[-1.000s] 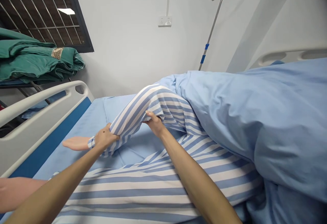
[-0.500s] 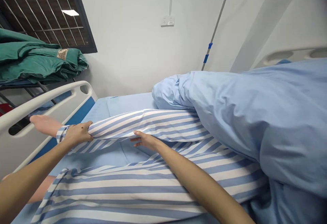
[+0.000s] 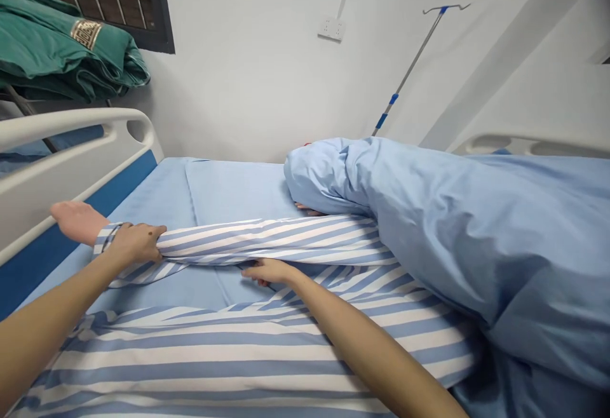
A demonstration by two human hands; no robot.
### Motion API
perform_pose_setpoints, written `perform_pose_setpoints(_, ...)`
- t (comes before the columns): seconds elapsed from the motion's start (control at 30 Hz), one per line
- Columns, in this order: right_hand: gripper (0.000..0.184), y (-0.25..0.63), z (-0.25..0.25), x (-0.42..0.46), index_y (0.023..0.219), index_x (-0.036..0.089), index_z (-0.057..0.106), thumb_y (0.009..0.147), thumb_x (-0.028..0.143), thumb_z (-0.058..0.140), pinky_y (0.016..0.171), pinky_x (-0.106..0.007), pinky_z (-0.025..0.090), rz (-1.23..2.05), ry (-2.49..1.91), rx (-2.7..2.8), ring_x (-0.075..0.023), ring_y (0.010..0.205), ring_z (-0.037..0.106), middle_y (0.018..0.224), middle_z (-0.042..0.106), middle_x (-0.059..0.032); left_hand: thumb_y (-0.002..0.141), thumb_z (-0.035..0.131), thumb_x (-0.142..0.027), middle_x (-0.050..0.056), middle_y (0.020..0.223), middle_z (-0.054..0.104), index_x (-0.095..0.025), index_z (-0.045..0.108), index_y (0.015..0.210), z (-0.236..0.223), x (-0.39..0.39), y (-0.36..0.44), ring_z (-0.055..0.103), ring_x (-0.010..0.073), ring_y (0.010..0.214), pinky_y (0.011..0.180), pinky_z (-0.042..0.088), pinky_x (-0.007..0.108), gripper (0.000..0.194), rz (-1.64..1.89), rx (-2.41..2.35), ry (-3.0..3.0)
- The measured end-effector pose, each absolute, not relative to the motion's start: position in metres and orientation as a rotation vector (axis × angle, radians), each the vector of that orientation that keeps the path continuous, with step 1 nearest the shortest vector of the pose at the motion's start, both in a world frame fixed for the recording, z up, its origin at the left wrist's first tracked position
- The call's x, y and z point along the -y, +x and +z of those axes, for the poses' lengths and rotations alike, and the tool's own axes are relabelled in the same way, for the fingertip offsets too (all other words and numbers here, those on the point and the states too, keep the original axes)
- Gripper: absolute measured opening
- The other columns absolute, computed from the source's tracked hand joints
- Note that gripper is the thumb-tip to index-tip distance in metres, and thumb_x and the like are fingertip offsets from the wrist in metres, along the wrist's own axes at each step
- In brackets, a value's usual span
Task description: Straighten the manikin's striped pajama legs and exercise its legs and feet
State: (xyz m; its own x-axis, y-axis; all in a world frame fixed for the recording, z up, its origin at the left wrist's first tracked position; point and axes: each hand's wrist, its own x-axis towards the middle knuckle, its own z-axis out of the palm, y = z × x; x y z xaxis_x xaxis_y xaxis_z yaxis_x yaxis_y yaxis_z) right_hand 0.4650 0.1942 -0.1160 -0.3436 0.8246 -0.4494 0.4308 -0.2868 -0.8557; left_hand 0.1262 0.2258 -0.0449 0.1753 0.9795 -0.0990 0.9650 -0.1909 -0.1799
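Two legs in blue-and-white striped pajama trousers point(image 3: 229, 357) lie on the bed. A bare foot point(image 3: 79, 221) sticks out past the cuff of the far trouser leg point(image 3: 267, 237). My left hand point(image 3: 138, 242) is closed round that trouser leg just above the ankle. At the middle of the same leg, about the knee, my right hand point(image 3: 269, 272) rests against its lower edge. Its fingers are loosely bent and apart, with the thumb side partly hidden by the cloth. A light blue quilt point(image 3: 429, 227) covers the upper part of the body.
The bed's footboard point(image 3: 81, 157) rises at the left, close to the foot. Light blue sheet point(image 3: 229, 189) shows beyond the far leg. An IV pole point(image 3: 410, 72) stands by the wall. Folded green cloth point(image 3: 61, 49) lies at the upper left. Fingertips point(image 3: 309, 209) show under the quilt's edge.
The view has shifted and tilted. My left hand keeps its hold near the ankle. My right hand's fingers have bent more and sit lower, at the leg's underside.
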Motion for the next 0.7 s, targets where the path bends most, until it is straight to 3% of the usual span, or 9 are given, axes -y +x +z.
perform_pose_setpoints(0.13, 0.028, 0.468, -0.115, -0.199, 0.060, 0.015, 0.054, 0.068, 0.040, 0.065, 0.047, -0.023, 0.039, 1.641, -1.598, 1.978, -0.0099, 0.046, 0.048, 0.050, 0.052, 0.0018, 0.068, 0.052, -0.032, 0.013, 0.096, 0.064, -0.014, 0.056, 0.108, -0.055, -0.223, 0.130, 0.054, 0.0303, 0.092, 0.085, 0.034, 0.045, 0.044, 0.260, 1.932, -2.305)
perform_pose_setpoints(0.23, 0.022, 0.470, -0.111, -0.198, 0.067, 0.015, 0.055, 0.073, 0.036, 0.059, 0.050, -0.022, 0.042, 1.703, -1.544, 2.009, -0.0089, 0.049, 0.051, 0.056, 0.055, 0.0012, 0.064, 0.055, -0.031, 0.017, 0.115, 0.056, -0.014, 0.051, 0.119, -0.053, -0.205, 0.142, 0.044, 0.0360, 0.111, 0.093, 0.030, 0.048, 0.058, 0.083, 1.837, -2.275)
perform_pose_setpoints(0.37, 0.023, 0.466, -0.107, -0.192, 0.088, 0.013, 0.061, 0.072, 0.030, 0.058, 0.054, -0.022, 0.044, 1.636, -1.521, 2.076, -0.0096, 0.054, 0.054, 0.062, 0.059, 0.0004, 0.060, 0.059, -0.033, 0.010, 0.135, 0.043, -0.022, 0.039, 0.132, -0.043, -0.151, 0.152, 0.035, 0.0284, 0.125, 0.104, 0.027, 0.039, 0.075, -0.225, 1.783, -2.710)
perform_pose_setpoints(0.47, 0.042, 0.458, -0.104, -0.177, 0.104, 0.014, 0.061, 0.064, 0.028, 0.067, 0.063, -0.025, 0.045, 1.437, -1.532, 2.147, -0.0123, 0.063, 0.056, 0.072, 0.063, -0.0012, 0.058, 0.063, -0.035, 0.001, 0.139, 0.042, -0.031, 0.033, 0.135, -0.041, -0.099, 0.144, 0.042, 0.0226, 0.123, 0.099, 0.037, 0.030, 0.083, -0.063, 1.967, -3.128)
perform_pose_setpoints(0.53, 0.049, 0.455, -0.096, -0.161, 0.108, 0.014, 0.061, 0.062, 0.031, 0.070, 0.071, -0.028, 0.045, 1.340, -1.551, 2.123, -0.0153, 0.071, 0.057, 0.081, 0.065, -0.0037, 0.052, 0.065, -0.030, 0.001, 0.139, 0.043, -0.031, 0.033, 0.135, -0.044, -0.070, 0.135, 0.044, 0.0241, 0.122, 0.098, 0.038, 0.031, 0.089, 0.183, 2.049, -3.115)
perform_pose_setpoints(0.7, 0.040, 0.470, -0.052, -0.101, 0.106, 0.017, 0.063, 0.073, 0.039, 0.059, 0.087, -0.033, 0.042, 1.073, -1.519, 1.889, -0.0201, 0.092, 0.058, 0.095, 0.065, -0.0073, 0.052, 0.051, -0.017, 0.010, 0.124, 0.057, -0.020, 0.044, 0.128, -0.060, -0.038, 0.130, 0.053, 0.0281, 0.110, 0.093, 0.039, 0.038, 0.076, 0.258, 1.917, -2.676)
